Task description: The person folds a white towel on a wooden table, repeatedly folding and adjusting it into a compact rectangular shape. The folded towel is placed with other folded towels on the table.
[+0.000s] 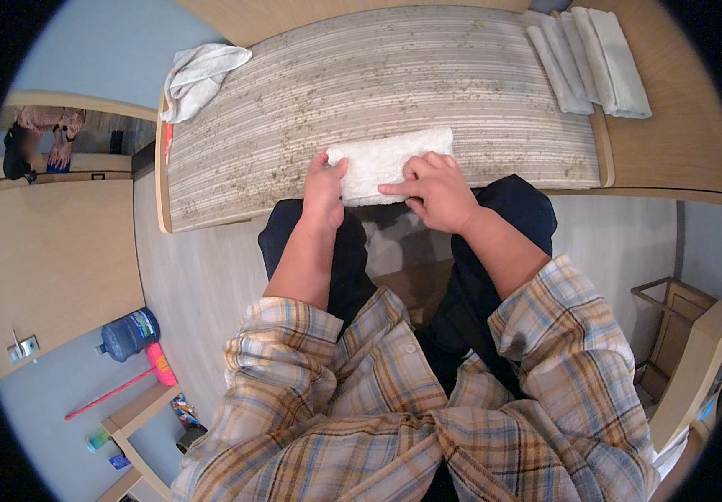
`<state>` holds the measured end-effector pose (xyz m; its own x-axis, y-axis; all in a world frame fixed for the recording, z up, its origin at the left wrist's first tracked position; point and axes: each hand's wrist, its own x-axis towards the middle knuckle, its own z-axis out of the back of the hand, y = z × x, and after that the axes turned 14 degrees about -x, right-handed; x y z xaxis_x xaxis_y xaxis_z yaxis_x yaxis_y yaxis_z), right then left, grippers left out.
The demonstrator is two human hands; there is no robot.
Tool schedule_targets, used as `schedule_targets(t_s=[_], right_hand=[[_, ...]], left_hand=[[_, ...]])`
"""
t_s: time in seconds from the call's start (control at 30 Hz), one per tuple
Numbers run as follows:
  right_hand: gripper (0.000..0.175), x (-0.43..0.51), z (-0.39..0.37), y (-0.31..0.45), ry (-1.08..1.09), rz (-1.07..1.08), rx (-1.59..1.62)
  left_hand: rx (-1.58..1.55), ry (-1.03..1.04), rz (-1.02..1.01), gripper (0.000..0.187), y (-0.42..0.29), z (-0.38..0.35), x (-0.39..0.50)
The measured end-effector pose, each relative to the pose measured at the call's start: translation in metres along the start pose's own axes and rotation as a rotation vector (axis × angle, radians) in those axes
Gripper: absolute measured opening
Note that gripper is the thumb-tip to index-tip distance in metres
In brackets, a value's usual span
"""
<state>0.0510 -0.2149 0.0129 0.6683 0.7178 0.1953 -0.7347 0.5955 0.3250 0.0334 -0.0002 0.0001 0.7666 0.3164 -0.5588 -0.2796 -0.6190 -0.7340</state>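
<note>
A white folded towel (pixel 376 154) lies at the near edge of a bench or bed with a striped, speckled cover (pixel 335 88), just above my knees. My left hand (pixel 324 185) grips the towel's left end, thumb on top and the other fingers partly hidden. My right hand (pixel 437 191) rests on the towel's right part, its index finger stretched across the cloth and the other fingers curled. Several folded towels (pixel 609 63), white and greyish, lie side by side at the far right corner. A crumpled white towel (pixel 201 78) lies at the far left corner.
A wooden surface (pixel 668 119) adjoins the cover on the right. On the left are a wooden door (pixel 53 251), a blue water jug (pixel 130 334) and a pink dustpan or broom (pixel 161 364). A person (pixel 47 138) shows at the upper left. A wooden-topped frame (pixel 706 339) stands lower right.
</note>
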Motion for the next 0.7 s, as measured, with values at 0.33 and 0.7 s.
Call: schedule_targets(t_s=[0.33,0.7], right_hand=[[0.044,0.008,-0.008,-0.013,-0.070,-0.364,0.363],[0.057,0.004,-0.016,-0.003,-0.131,-0.390,0.036]], left_hand=[[0.310,-0.075,-0.339,0.044,0.016,-0.009,-0.004],[1.276,0.214,-1.102,0.054,0.003,-0.013,-0.031]])
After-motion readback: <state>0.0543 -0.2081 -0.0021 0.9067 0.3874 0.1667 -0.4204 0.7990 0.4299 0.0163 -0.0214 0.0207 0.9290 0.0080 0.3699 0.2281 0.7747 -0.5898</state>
